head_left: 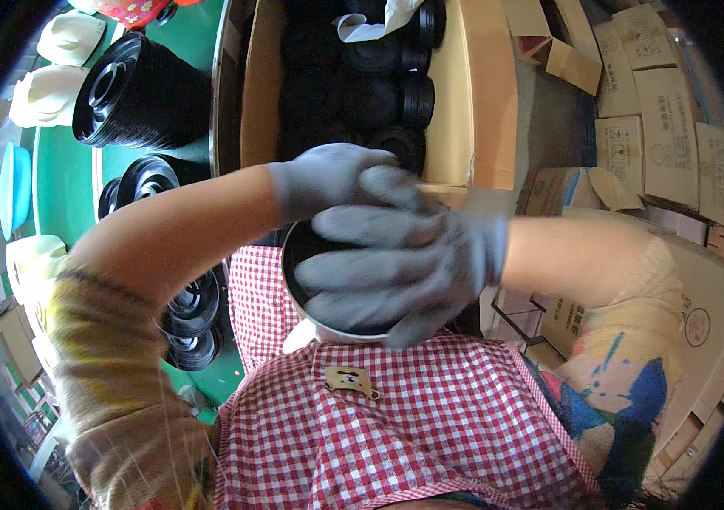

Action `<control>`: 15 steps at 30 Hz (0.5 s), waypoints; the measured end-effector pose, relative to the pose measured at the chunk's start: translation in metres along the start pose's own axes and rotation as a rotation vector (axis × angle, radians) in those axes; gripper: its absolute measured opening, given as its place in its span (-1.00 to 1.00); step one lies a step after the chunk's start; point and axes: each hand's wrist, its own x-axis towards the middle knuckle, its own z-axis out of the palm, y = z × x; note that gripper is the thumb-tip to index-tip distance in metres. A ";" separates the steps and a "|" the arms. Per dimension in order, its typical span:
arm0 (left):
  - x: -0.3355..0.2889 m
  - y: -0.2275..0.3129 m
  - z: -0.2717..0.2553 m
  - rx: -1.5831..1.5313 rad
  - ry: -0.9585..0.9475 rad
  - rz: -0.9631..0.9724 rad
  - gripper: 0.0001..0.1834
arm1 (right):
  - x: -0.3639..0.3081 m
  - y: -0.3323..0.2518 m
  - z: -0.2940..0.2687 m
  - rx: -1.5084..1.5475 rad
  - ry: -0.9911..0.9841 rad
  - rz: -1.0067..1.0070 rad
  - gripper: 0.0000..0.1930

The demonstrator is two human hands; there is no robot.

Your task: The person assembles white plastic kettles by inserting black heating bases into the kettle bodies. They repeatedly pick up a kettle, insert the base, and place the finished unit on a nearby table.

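Note:
Both my hands wear grey gloves and meet in front of my apron, smeared by motion. My right hand (400, 263) spreads its fingers flat over the dark inside of a round, pan-like thing with a pale rim (349, 337). It covers most of that thing, so its kind is unclear. At the far side of the rim is my left hand (336, 180), its fingers bent toward and overlapping the right hand; whether they grip anything is hidden. Beyond them stands an open cardboard box (491, 93) with stacks of black round pieces (370, 102) and a crumpled white sheet (375, 24).
On the green table (196, 42) at left stand a tall stack of black discs (145, 93), more black round parts (192, 306) and pale moulded pieces (48, 95). A blue basin (15, 189) sits at its far left. Cardboard cartons (668, 110) fill the right side.

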 end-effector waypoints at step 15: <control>0.063 0.030 0.034 0.319 -0.082 0.279 -0.54 | 0.057 -0.053 0.040 0.275 -0.280 0.324 -0.31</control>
